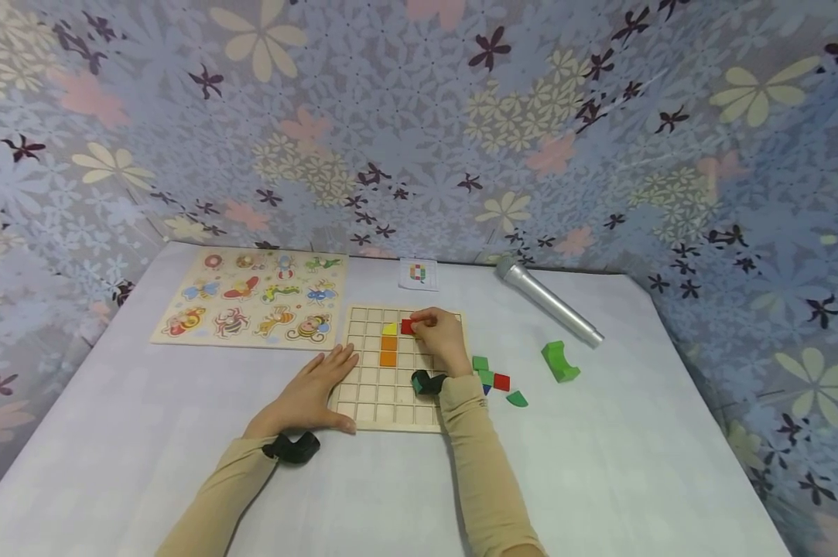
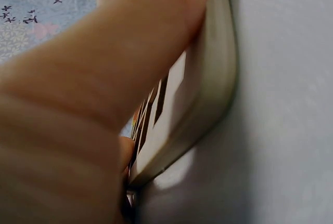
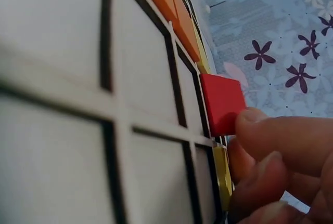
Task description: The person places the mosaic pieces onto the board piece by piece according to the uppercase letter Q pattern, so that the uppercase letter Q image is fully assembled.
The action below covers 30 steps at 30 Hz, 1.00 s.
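A wooden grid board (image 1: pixel 375 416) lies on the table. My left hand (image 1: pixel 310 394) rests at its left side with fingers spread, and the thumb touches the near left corner in the left wrist view. With thumb and fingertips my right hand (image 1: pixel 442 340) pinches a red square tile (image 3: pixel 223 104) over a cell in the upper part of the grid. The red tile looks slightly tilted. Left of it are a yellow piece (image 1: pixel 389 329) and two orange square tiles (image 1: pixel 388 358) in one column. Another yellow piece (image 3: pixel 222 174) shows beside the right fingers, partly hidden.
Right of the board lie green tiles (image 1: pixel 480 363), a red tile (image 1: pixel 501 382) and a green quarter-round piece (image 1: pixel 518 399). Farther right are a green arch block (image 1: pixel 560 361) and a silver microphone (image 1: pixel 551 302). An insect puzzle (image 1: pixel 251 298) and a pattern card (image 1: pixel 418 274) lie behind.
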Motion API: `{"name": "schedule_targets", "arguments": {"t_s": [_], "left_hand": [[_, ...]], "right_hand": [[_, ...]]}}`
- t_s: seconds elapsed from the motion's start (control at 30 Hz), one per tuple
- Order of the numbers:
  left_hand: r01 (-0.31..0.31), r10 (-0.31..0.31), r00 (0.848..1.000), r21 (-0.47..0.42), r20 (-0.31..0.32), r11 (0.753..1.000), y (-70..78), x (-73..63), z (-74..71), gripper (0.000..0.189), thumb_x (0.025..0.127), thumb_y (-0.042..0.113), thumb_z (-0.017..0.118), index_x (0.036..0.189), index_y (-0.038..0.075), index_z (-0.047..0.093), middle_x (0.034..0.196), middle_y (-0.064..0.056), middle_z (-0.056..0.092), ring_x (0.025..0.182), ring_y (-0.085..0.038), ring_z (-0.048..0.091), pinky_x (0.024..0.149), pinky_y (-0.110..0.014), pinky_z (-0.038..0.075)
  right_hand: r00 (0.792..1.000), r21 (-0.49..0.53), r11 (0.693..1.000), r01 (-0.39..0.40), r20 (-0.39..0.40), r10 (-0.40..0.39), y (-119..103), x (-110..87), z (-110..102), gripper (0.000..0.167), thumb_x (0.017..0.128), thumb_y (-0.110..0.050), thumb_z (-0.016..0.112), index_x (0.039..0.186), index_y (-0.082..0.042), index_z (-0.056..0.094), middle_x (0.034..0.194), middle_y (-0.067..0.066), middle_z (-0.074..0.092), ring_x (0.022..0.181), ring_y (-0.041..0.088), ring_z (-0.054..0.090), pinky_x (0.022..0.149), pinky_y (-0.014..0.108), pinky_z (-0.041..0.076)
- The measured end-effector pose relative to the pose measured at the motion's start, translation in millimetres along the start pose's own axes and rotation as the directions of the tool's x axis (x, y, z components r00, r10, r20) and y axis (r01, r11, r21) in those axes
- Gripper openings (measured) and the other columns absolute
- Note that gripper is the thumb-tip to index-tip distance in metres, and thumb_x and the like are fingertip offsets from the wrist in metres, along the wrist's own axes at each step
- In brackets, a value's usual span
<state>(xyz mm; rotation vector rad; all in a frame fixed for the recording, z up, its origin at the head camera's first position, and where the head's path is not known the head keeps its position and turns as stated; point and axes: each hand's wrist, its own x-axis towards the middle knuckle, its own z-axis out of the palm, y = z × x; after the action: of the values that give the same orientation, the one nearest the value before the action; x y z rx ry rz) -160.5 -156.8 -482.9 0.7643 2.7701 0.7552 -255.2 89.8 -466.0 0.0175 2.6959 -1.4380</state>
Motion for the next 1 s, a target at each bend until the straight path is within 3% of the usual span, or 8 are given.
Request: {"name": "schedule_targets", "arguments": {"t_s": [0.13, 0.2, 0.43, 0.57, 0.67, 0.87, 1.0], "left_hand": [[-0.002, 0.002, 1.0, -0.001, -0.003, 1.0, 0.2, 0.3, -0.5, 0.117, 0.063, 0.056, 0.083, 0.152, 0.002, 0.028, 0.162, -0.015, 0.017, 0.151, -0.034, 0.015, 0.122, -0.053, 0.012], [-0.003, 0.003, 1.0, 0.0, -0.002, 1.0, 0.5, 0.2, -0.4, 0.117, 0.063, 0.056, 0.082, 0.152, 0.002, 0.028, 0.162, -0.015, 0.018, 0.151, -0.034, 0.015, 0.122, -0.054, 0.012], [-0.004, 0.004, 1.0, 0.007, -0.004, 1.0, 0.4, -0.2, 0.6, 0.117, 0.064, 0.057, 0.082, 0.152, 0.003, 0.028, 0.162, -0.015, 0.018, 0.151, -0.035, 0.015, 0.122, -0.054, 0.012], [-0.006, 0.006, 1.0, 0.013, -0.003, 1.0, 0.4, -0.3, 0.2, 0.117, 0.064, 0.057, 0.082, 0.152, 0.003, 0.028, 0.162, -0.015, 0.019, 0.15, -0.035, 0.015, 0.122, -0.054, 0.013], [-0.009, 0.009, 1.0, 0.012, -0.001, 1.0, 0.6, 0.0, -0.1, 0.117, 0.064, 0.057, 0.081, 0.152, 0.003, 0.027, 0.162, -0.016, 0.019, 0.15, -0.035, 0.016, 0.122, -0.054, 0.013], [-0.014, 0.014, 1.0, 0.008, -0.008, 1.0, 0.4, 0.7, 1.2, 0.116, 0.065, 0.057, 0.081, 0.152, 0.003, 0.027, 0.162, -0.015, 0.018, 0.15, -0.035, 0.015, 0.121, -0.055, 0.012], [-0.017, 0.017, 1.0, 0.008, -0.009, 1.0, 0.6, 0.5, 1.8, 0.116, 0.065, 0.057, 0.081, 0.152, 0.003, 0.027, 0.162, -0.015, 0.018, 0.15, -0.036, 0.014, 0.121, -0.055, 0.012]], "right_hand": [[0.999, -0.058, 0.998, 0.029, 0.029, -0.027, -0.6, -1.8, 0.2, 0.018, 0.093, -0.016, 0.063, 0.108, -0.011, 0.072, 0.107, 0.011, 0.071, 0.098, 0.027, 0.063, 0.086, 0.039, 0.052], [0.998, -0.058, 0.997, 0.042, 0.038, -0.039, 0.7, -2.2, -0.3, 0.02, 0.093, -0.016, 0.062, 0.11, -0.011, 0.072, 0.108, 0.011, 0.071, 0.099, 0.027, 0.064, 0.087, 0.039, 0.052], [0.999, 0.151, 0.988, 0.014, 0.048, -0.021, 7.6, -6.6, -24.7, 0.026, 0.095, -0.014, 0.059, 0.119, -0.006, 0.067, 0.105, 0.015, 0.066, 0.075, 0.016, 0.062, 0.062, 0.022, 0.048], [0.999, 0.22, 0.975, -0.038, 0.046, 0.028, 17.2, -12.2, -50.5, 0.03, 0.098, -0.016, 0.056, 0.124, -0.004, 0.063, 0.109, 0.018, 0.064, 0.071, 0.013, 0.059, 0.062, 0.022, 0.05], [0.997, 0.221, 0.972, -0.077, 0.044, 0.069, 30.5, -19.6, -69.3, 0.033, 0.099, -0.018, 0.054, 0.128, -0.003, 0.061, 0.112, 0.02, 0.063, 0.07, 0.011, 0.058, 0.063, 0.021, 0.05], [0.991, 0.178, 0.975, -0.135, 0.004, 0.136, 59.4, -42.6, -100.9, 0.036, 0.099, -0.022, 0.055, 0.13, -0.004, 0.059, 0.116, 0.019, 0.065, 0.059, 0.006, 0.047, 0.052, 0.018, 0.039], [0.988, 0.15, 0.976, -0.156, 0.007, 0.157, 74.6, -63.4, -114.0, 0.04, 0.097, -0.022, 0.058, 0.132, -0.004, 0.056, 0.123, 0.019, 0.063, 0.073, 0.003, 0.053, 0.06, 0.016, 0.042]]}}
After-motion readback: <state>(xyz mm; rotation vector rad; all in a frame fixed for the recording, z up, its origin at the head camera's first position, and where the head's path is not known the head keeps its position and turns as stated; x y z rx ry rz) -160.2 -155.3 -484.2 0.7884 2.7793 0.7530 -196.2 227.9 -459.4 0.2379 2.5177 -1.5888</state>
